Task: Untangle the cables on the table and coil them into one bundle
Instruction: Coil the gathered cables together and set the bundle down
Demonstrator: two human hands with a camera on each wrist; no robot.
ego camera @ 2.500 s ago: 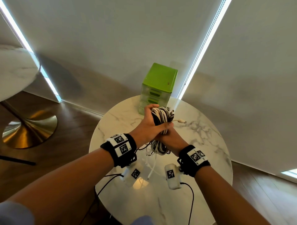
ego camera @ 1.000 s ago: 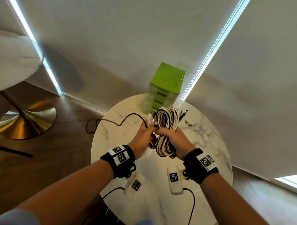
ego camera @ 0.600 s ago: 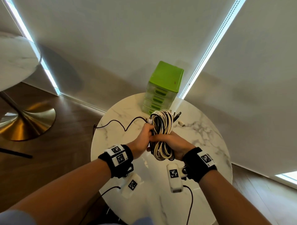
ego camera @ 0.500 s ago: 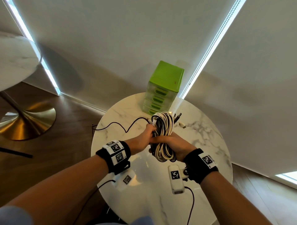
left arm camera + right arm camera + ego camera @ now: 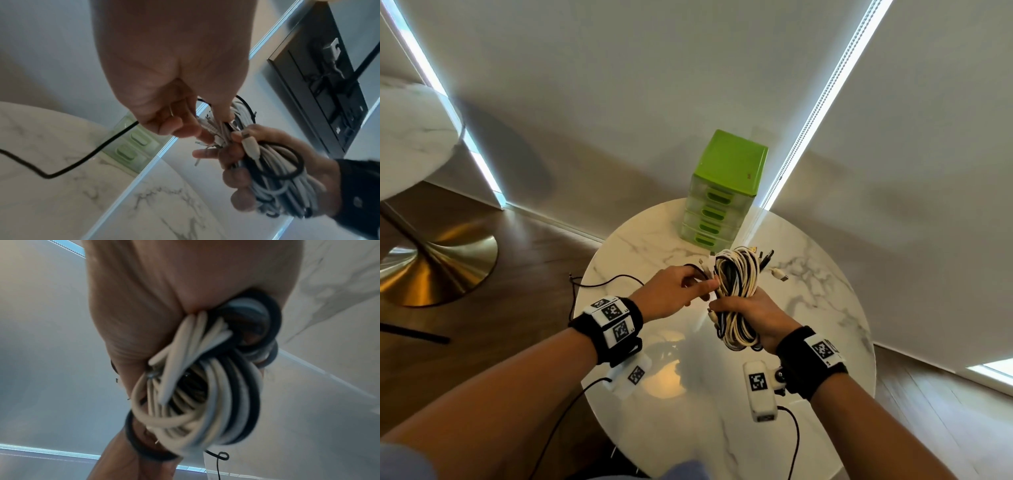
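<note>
Gripping the coiled bundle of cables (image 5: 736, 298) around its middle, the right hand (image 5: 755, 317) holds it upright in the air above the round marble table (image 5: 808, 308), near the table's centre. The left hand (image 5: 671, 291), at 9 o'clock from the bundle, pinches strands at its upper left side, and a loose black cable (image 5: 606, 282) trails from those fingers toward 9 o'clock and over the table's edge.

Against the frame 2.5 s ago, that black cable now lies strung out across the tabletop, where none showed then, and the left hand has moved from the top of the coil to its side. Since 0.5 s ago the hands and bundle have barely shifted; the trailing cable lies lower and flatter on the marble.

The left wrist view shows what the head view hides: the right hand's fingers (image 5: 240, 178) wrapped fully round the white and black loops, and a white plug end (image 5: 249, 142) lying on top of them. The right wrist view, blurred, shows the bundle from below, with 1 thin black end curled into a small loop at 5 o'clock.

A green drawer unit (image 5: 722, 192) stands at 12 o'clock on the table, and a loose white connector (image 5: 779, 274) sticks out at 2 o'clock from the bundle.
</note>
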